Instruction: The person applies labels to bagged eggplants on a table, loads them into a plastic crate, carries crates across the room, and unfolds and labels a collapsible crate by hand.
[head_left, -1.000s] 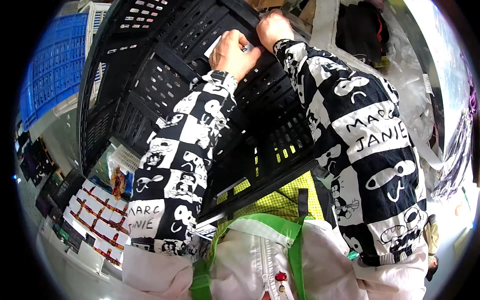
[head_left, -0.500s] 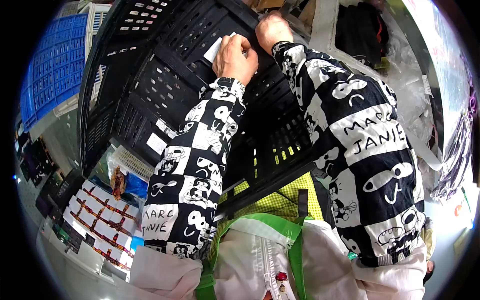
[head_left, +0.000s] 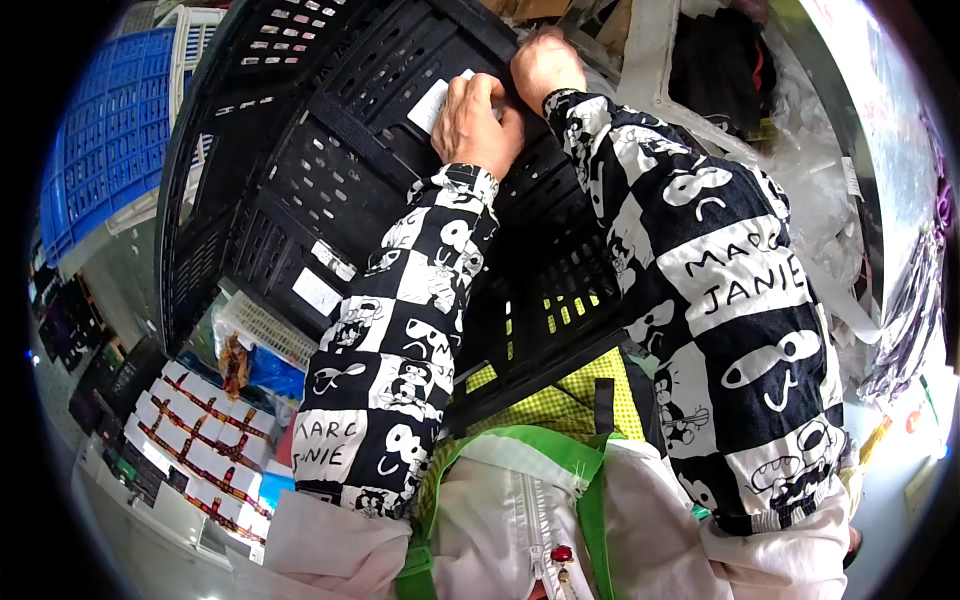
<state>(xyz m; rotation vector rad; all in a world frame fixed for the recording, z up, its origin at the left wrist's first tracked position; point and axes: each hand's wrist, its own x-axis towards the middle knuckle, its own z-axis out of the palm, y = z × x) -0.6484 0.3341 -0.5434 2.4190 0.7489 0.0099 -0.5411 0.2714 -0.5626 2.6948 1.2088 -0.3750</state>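
Note:
A black slatted plastic crate is tilted in front of my body, its inside facing me. My left hand is inside it with curled fingers, against the crate wall beside a white label; what its fingertips hold, if anything, is hidden. My right hand is closed over the crate's upper right rim. Two more white labels, one of them a plain rectangle, are stuck on the crate wall left of my left sleeve.
A blue crate and a white crate stand at the far left. White boxes with red patterned bands lie lower left. Clear plastic wrap and a black cloth are at the right. Part of a person shows at the lower right edge.
My left hand has shifted right and slightly down along the crate wall, uncovering more of the white label beside it and the labels lower left. My right hand has stayed at the rim.

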